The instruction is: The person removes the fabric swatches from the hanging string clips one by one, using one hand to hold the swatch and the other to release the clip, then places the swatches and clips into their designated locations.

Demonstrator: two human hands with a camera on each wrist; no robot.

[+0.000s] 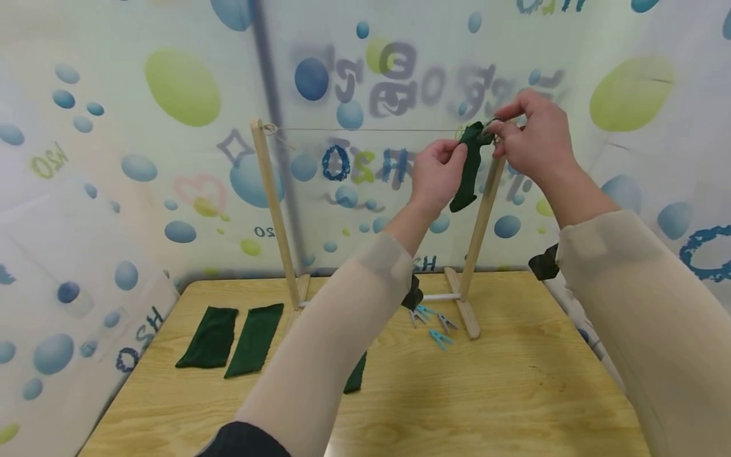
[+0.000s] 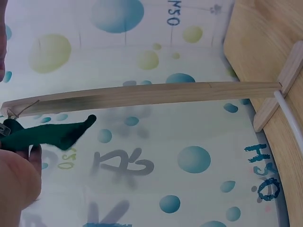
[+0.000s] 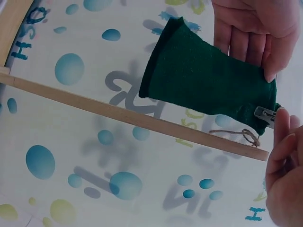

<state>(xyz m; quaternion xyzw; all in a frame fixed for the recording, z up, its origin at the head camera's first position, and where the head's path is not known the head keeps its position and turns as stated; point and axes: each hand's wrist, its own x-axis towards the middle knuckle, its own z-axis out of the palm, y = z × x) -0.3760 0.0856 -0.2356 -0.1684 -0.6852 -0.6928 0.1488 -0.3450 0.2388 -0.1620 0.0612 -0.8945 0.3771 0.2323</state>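
Observation:
A small dark green cloth (image 1: 470, 172) hangs at the right end of a thin string (image 1: 365, 129). My left hand (image 1: 436, 170) pinches the cloth's upper edge between thumb and fingers. At its upper right corner, my right hand (image 1: 535, 134) pinches a grey clothespin (image 3: 264, 115). In the right wrist view that clothespin's jaws sit over the cloth corner, close to the knotted string end (image 3: 250, 137). Whether the clothespin also grips the string cannot be made out. The right wooden post (image 1: 485, 216) stands just behind the cloth.
Two green cloths (image 1: 208, 337) (image 1: 255, 339) lie flat at the table's left, and another (image 1: 356, 376) is partly hidden by my left sleeve. Several blue and grey clothespins (image 1: 440, 339) lie near the right foot (image 1: 468, 317). The left post (image 1: 275, 209) holds the string's other end.

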